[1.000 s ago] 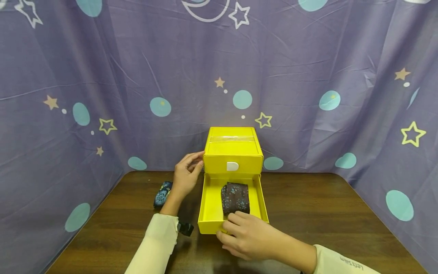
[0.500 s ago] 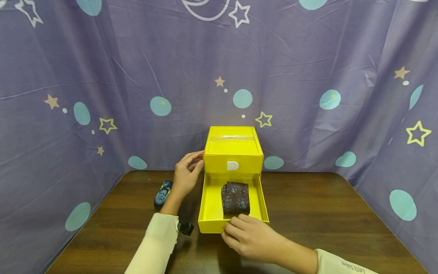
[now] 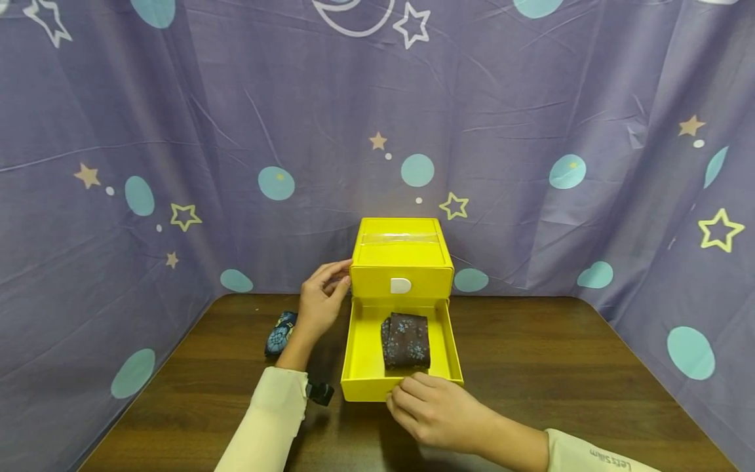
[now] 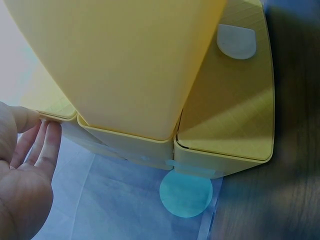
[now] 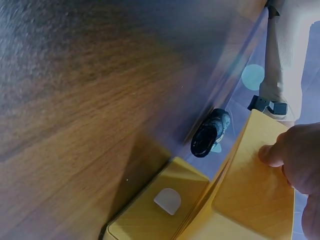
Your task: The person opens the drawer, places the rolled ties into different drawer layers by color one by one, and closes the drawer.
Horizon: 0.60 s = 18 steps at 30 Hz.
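A yellow drawer unit point(image 3: 402, 242) stands on the table, its middle drawer point(image 3: 362, 341) pulled out. In that drawer lies a rolled dark necktie point(image 3: 408, 341) with small blue flowers. My right hand point(image 3: 433, 413) grips the drawer's front wall; in the right wrist view its thumb point(image 5: 271, 155) presses the outer face and the other fingers are mostly hidden. With fingers fairly straight, my left hand point(image 3: 321, 301) touches the unit's left side near the top front corner. Its fingertips point(image 4: 52, 131) show against the side in the left wrist view.
A rolled dark-blue patterned cloth point(image 3: 280, 334) lies on the wooden table point(image 3: 531, 367), left of my left wrist. Below the open drawer is a closed drawer point(image 4: 230, 110) with a white tab. A purple curtain point(image 3: 501, 131) hangs close behind the unit.
My right hand has slid slightly right along the drawer front, and its fingers have drawn closer together. The left hand, the drawer and the necktie look unchanged.
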Each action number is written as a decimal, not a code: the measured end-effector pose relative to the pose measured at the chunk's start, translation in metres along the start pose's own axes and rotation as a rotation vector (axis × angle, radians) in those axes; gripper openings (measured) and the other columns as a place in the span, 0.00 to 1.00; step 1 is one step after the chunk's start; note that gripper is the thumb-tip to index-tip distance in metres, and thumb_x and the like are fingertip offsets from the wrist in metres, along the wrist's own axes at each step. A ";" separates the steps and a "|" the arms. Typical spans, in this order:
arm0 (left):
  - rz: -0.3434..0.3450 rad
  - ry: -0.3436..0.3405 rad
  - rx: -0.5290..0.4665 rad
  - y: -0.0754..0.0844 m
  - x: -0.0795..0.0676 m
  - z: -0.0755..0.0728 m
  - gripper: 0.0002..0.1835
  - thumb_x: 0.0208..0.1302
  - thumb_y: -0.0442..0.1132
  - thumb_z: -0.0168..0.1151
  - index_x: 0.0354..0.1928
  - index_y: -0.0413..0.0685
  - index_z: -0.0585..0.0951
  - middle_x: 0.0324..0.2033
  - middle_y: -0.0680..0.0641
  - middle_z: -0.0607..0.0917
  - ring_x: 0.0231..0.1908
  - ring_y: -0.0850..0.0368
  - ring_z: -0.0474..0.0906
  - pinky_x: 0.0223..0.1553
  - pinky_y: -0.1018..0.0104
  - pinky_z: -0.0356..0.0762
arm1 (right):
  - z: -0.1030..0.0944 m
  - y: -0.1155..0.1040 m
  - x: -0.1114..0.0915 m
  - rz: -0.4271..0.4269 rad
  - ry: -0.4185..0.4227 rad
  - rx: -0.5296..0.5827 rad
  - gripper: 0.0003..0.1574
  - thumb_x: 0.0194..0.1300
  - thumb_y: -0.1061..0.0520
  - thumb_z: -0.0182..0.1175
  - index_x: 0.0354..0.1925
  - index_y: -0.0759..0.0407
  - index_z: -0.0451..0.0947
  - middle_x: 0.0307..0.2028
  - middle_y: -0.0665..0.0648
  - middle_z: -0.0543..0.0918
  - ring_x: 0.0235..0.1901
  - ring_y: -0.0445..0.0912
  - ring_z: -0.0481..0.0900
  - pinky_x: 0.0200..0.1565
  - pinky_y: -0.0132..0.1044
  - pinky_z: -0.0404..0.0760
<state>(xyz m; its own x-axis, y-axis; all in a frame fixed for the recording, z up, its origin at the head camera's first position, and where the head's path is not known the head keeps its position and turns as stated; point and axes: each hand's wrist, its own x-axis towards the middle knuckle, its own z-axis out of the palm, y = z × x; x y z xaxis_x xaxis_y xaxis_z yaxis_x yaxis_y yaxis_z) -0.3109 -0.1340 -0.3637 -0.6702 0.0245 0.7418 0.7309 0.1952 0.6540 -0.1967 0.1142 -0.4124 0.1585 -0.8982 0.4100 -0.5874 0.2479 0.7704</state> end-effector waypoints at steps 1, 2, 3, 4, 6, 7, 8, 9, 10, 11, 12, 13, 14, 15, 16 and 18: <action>0.003 0.001 0.001 0.000 0.000 0.000 0.17 0.71 0.23 0.59 0.60 0.28 0.80 0.52 0.33 0.82 0.51 0.38 0.81 0.52 0.70 0.83 | 0.000 0.001 0.000 -0.002 0.006 -0.003 0.23 0.78 0.66 0.42 0.43 0.59 0.85 0.37 0.51 0.82 0.36 0.43 0.76 0.39 0.30 0.78; 0.004 0.002 0.003 -0.001 0.000 0.000 0.17 0.71 0.23 0.59 0.60 0.29 0.80 0.52 0.33 0.82 0.51 0.39 0.81 0.52 0.71 0.83 | 0.000 0.001 0.000 -0.003 0.009 -0.004 0.23 0.78 0.66 0.42 0.43 0.59 0.85 0.37 0.51 0.82 0.36 0.43 0.76 0.39 0.30 0.78; 0.008 0.003 0.006 -0.001 0.000 0.000 0.17 0.71 0.23 0.59 0.60 0.29 0.80 0.52 0.33 0.82 0.51 0.39 0.82 0.51 0.71 0.83 | 0.000 0.001 0.000 -0.004 0.012 -0.006 0.23 0.78 0.66 0.42 0.43 0.59 0.85 0.37 0.51 0.82 0.36 0.43 0.76 0.40 0.30 0.78; 0.010 0.003 0.009 -0.001 0.000 0.000 0.17 0.71 0.23 0.59 0.60 0.28 0.80 0.52 0.33 0.82 0.51 0.40 0.82 0.51 0.71 0.83 | 0.000 0.001 0.000 -0.002 0.017 -0.002 0.23 0.78 0.66 0.42 0.43 0.59 0.85 0.37 0.51 0.82 0.36 0.43 0.77 0.39 0.30 0.78; 0.011 0.006 0.001 0.001 0.000 0.000 0.17 0.70 0.22 0.60 0.59 0.29 0.81 0.51 0.33 0.82 0.50 0.41 0.82 0.51 0.70 0.83 | -0.001 0.002 0.000 0.001 0.025 0.005 0.24 0.78 0.66 0.41 0.43 0.59 0.86 0.36 0.51 0.82 0.36 0.43 0.77 0.40 0.30 0.78; 0.013 0.006 0.002 -0.001 0.000 0.000 0.17 0.70 0.22 0.60 0.59 0.29 0.81 0.51 0.33 0.82 0.50 0.41 0.82 0.51 0.69 0.84 | -0.001 0.003 0.000 0.003 0.027 0.006 0.24 0.78 0.67 0.41 0.43 0.59 0.86 0.36 0.51 0.82 0.36 0.43 0.77 0.39 0.30 0.78; 0.014 0.006 0.002 -0.003 0.000 0.000 0.17 0.69 0.22 0.60 0.59 0.29 0.81 0.51 0.34 0.82 0.50 0.41 0.82 0.50 0.68 0.84 | -0.002 0.004 0.001 0.007 0.032 0.012 0.24 0.79 0.67 0.40 0.43 0.59 0.86 0.36 0.51 0.82 0.36 0.43 0.77 0.39 0.30 0.78; 0.010 0.007 -0.001 -0.006 0.001 0.000 0.17 0.69 0.22 0.60 0.59 0.30 0.81 0.51 0.34 0.82 0.50 0.42 0.82 0.51 0.67 0.84 | -0.003 0.005 0.001 0.012 0.036 0.019 0.25 0.79 0.67 0.40 0.42 0.59 0.86 0.36 0.51 0.82 0.35 0.43 0.77 0.39 0.30 0.78; 0.004 0.007 -0.001 -0.010 0.001 0.000 0.17 0.69 0.22 0.61 0.59 0.31 0.82 0.51 0.35 0.83 0.50 0.42 0.82 0.51 0.66 0.84 | -0.003 0.006 0.002 0.019 0.040 0.028 0.25 0.79 0.67 0.40 0.42 0.59 0.86 0.36 0.51 0.82 0.35 0.43 0.76 0.39 0.30 0.78; 0.000 0.008 -0.001 -0.014 0.001 0.000 0.17 0.69 0.22 0.61 0.59 0.32 0.82 0.52 0.35 0.83 0.50 0.43 0.83 0.50 0.66 0.84 | -0.004 0.007 0.002 0.019 0.043 0.025 0.25 0.79 0.67 0.40 0.42 0.59 0.86 0.36 0.51 0.82 0.35 0.43 0.76 0.39 0.30 0.78; -0.005 0.008 0.001 -0.018 0.002 0.000 0.17 0.70 0.23 0.61 0.59 0.33 0.82 0.52 0.36 0.83 0.50 0.43 0.83 0.50 0.67 0.84 | -0.005 0.008 0.003 0.027 0.047 0.032 0.25 0.79 0.67 0.40 0.42 0.59 0.86 0.36 0.51 0.82 0.35 0.43 0.76 0.39 0.30 0.78; -0.009 0.008 0.005 -0.020 0.002 0.000 0.17 0.70 0.24 0.61 0.60 0.34 0.82 0.52 0.37 0.83 0.50 0.44 0.83 0.50 0.68 0.84 | -0.005 0.009 0.003 0.028 0.051 0.028 0.25 0.79 0.67 0.40 0.42 0.59 0.86 0.35 0.51 0.82 0.35 0.43 0.76 0.39 0.30 0.79; -0.015 0.008 0.004 -0.022 0.002 0.000 0.17 0.70 0.25 0.62 0.60 0.36 0.83 0.52 0.38 0.83 0.50 0.45 0.83 0.50 0.69 0.84 | -0.005 0.010 0.003 0.031 0.055 0.029 0.25 0.79 0.67 0.40 0.42 0.59 0.86 0.35 0.51 0.82 0.35 0.43 0.76 0.39 0.30 0.79; -0.018 0.006 0.003 -0.023 0.002 -0.001 0.17 0.70 0.26 0.62 0.60 0.37 0.83 0.52 0.39 0.83 0.50 0.45 0.83 0.50 0.70 0.84 | -0.005 0.010 0.003 0.034 0.057 0.028 0.25 0.79 0.67 0.41 0.42 0.59 0.86 0.35 0.51 0.82 0.35 0.43 0.76 0.39 0.30 0.79; -0.019 0.006 0.001 -0.023 0.002 -0.001 0.17 0.71 0.27 0.63 0.60 0.38 0.83 0.52 0.40 0.83 0.50 0.46 0.83 0.50 0.71 0.84 | -0.005 0.011 0.003 0.035 0.058 0.026 0.24 0.79 0.67 0.41 0.42 0.59 0.86 0.35 0.51 0.81 0.35 0.43 0.76 0.39 0.30 0.79; -0.020 0.008 -0.004 -0.024 0.002 -0.002 0.17 0.71 0.28 0.63 0.60 0.39 0.83 0.52 0.40 0.83 0.50 0.46 0.83 0.49 0.72 0.83 | -0.004 0.011 0.003 0.037 0.057 0.028 0.24 0.79 0.67 0.41 0.42 0.58 0.86 0.35 0.51 0.81 0.35 0.43 0.76 0.40 0.30 0.79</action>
<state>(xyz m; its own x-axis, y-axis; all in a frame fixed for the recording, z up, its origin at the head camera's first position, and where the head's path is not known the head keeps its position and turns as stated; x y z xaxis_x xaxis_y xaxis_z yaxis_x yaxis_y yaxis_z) -0.3294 -0.1403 -0.3778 -0.6838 0.0132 0.7296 0.7178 0.1915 0.6693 -0.1998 0.1159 -0.4007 0.1806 -0.8664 0.4656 -0.6152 0.2698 0.7407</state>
